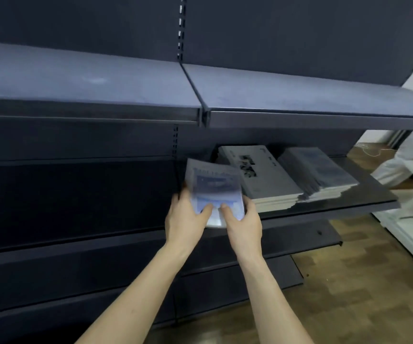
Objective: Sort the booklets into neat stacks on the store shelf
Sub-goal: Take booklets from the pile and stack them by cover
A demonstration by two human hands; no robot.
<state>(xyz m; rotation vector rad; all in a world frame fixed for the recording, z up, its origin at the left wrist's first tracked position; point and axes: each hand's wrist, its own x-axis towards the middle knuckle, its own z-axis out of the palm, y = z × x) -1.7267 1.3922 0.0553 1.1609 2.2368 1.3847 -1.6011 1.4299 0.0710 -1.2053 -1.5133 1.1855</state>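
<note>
two stacks (287,177) lie sorted on the shelf (364,194); left hand (184,217) and right hand (244,220) grip a booklet bundle (214,186) left of them, unplaced

Dim, edges bowed; held booklets (214,192) blurred, perhaps by motion.

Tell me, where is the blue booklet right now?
In the head view, centre: both hands hold the blue booklet just left of the grey stack on the shelf.

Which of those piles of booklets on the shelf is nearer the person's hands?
The pale grey stack with dark cover pictures, just right of the right hand. The bluish-covered stack lies beyond it, farther right.
</note>
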